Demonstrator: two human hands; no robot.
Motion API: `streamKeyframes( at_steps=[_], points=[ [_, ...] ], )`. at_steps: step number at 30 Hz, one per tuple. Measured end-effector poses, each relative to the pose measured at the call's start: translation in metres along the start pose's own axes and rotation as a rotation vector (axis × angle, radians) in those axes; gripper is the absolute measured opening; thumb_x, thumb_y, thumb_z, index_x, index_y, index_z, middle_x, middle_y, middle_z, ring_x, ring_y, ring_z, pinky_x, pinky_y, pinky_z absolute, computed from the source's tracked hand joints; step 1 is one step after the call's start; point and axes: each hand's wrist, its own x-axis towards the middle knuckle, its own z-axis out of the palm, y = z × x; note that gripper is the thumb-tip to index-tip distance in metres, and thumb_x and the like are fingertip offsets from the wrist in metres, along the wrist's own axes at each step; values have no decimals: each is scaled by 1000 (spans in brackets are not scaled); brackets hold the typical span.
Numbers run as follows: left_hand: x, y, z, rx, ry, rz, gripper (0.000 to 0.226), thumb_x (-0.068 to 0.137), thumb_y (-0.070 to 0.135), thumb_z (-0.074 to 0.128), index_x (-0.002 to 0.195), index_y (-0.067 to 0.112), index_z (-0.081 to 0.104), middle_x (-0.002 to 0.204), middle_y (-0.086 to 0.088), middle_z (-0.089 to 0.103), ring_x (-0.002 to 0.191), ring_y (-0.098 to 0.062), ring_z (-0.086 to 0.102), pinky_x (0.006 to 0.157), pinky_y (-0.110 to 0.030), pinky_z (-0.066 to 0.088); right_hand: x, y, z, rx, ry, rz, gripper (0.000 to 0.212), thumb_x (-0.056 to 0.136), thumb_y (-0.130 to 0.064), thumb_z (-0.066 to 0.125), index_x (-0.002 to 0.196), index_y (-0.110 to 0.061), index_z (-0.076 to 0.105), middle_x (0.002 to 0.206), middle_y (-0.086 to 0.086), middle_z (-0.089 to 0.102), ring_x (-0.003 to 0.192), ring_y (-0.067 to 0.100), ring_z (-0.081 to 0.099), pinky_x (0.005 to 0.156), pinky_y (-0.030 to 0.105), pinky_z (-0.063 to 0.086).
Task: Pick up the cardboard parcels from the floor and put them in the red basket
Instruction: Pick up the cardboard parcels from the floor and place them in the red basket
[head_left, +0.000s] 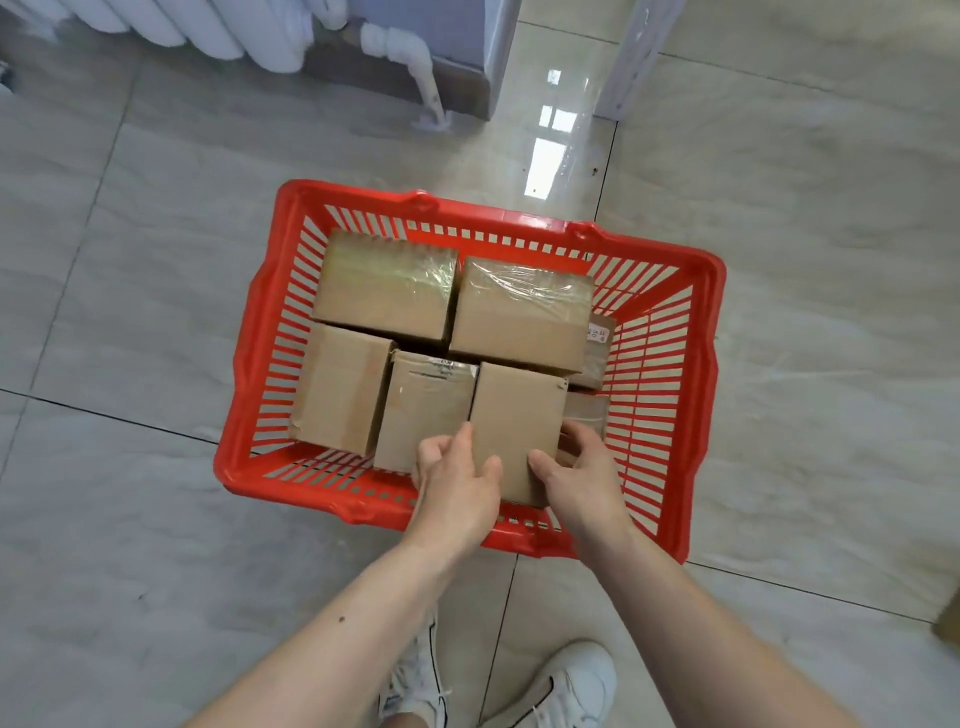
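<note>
From the head view, the red basket (249, 364) sits on the tiled floor (130, 519), packed with cardboard parcels. Left hand (454, 480) and right hand (584, 480) clasp one parcel (517, 421) at the basket's near edge, fingers (582, 434) curled round its sides.

head cam: worn on the person's head, wide-angle
facing: forward and steeply down at the tiled floor (156, 312)
framing: red basket (244, 364) centre frame, near; both forearms enter from the bottom edge; white shoes (566, 686) directly below
other views: single view only
</note>
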Motion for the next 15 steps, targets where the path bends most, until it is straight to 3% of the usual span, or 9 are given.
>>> streamKeyframes(
  at_steps=[3,7,10,13,15],
  points=[
    [13,-3,8,22,-8,8,60,99,33,44,154,21,22,140,-4,29,137,-25,26,115,-30,18,17,5,4,-7,17,17,50,91,-10,63,137,-19,49,122,-1,62,101,13,59,95,40,55],
    [19,1,16,43,-42,43,63,99,35,45,155,19,19,144,-4,28,140,-23,25,116,-31,17,29,9,4,-45,14,37,53,93,-13,63,142,-21,44,122,-4,59,99,9,55,77,22,49],
    [15,3,15,31,-42,39,64,98,35,45,154,20,19,149,-4,27,143,-23,22,117,-31,16,29,9,4,-86,9,48,58,93,-16,63,146,-23,40,136,1,57,117,19,59,88,30,51],
    [7,4,10,6,-36,31,62,98,32,46,154,20,22,153,-6,28,144,-24,22,120,-36,19,20,3,0,-133,6,58,67,92,-20,65,151,-21,32,147,4,50,131,25,51,104,39,47],
    [-2,6,6,5,-31,24,59,97,31,47,152,20,27,152,-7,32,143,-26,25,119,-41,22,10,-3,-7,-135,20,84,69,91,-23,65,151,-19,31,151,5,45,135,26,47,106,41,44]
  ],
)
